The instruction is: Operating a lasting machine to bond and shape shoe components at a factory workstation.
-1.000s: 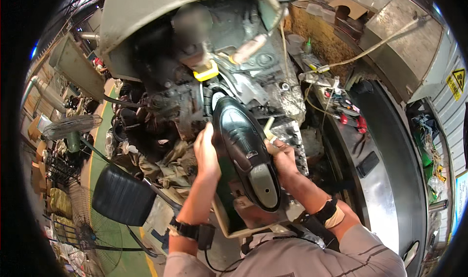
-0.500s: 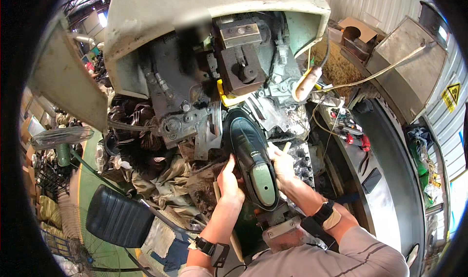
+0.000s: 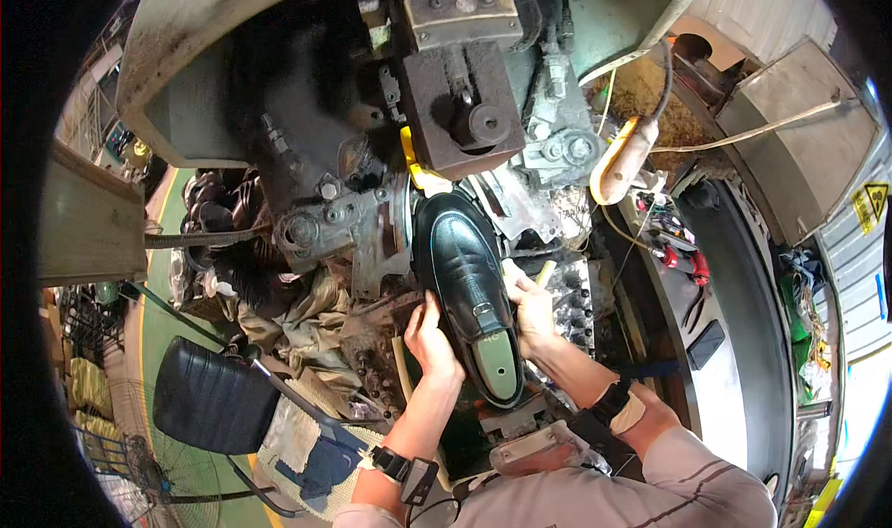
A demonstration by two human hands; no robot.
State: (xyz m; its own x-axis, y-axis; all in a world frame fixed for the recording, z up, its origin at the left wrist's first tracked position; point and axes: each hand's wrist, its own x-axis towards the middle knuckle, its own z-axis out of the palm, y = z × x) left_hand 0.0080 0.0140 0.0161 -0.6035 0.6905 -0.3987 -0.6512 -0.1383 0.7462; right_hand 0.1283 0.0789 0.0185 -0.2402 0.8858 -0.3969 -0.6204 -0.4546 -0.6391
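A black leather shoe upper (image 3: 457,268) sits on a green shoe last (image 3: 495,365), toe pointing away from me. Its toe end lies just below the dark block of the machine, between two metal plates. My left hand (image 3: 433,347) grips the shoe's left side with the fingers along its edge. On the opposite side, my right hand (image 3: 532,312) presses against the shoe near the middle. A short pale stick (image 3: 546,273) pokes up by the right fingers; how it is held cannot be made out. The shoe's underside is hidden.
The machine's dark block (image 3: 465,110) hangs over the toe, with a metal plate (image 3: 383,240) to the left. A work lamp (image 3: 624,161) hangs at right. Pliers (image 3: 695,296) and a phone (image 3: 706,344) lie on the right bench. A black chair (image 3: 214,396) stands left.
My view has shifted, so the machine looks larger and lower. The heel end of the shoe has swung slightly left in view. Both hands keep their hold on it.
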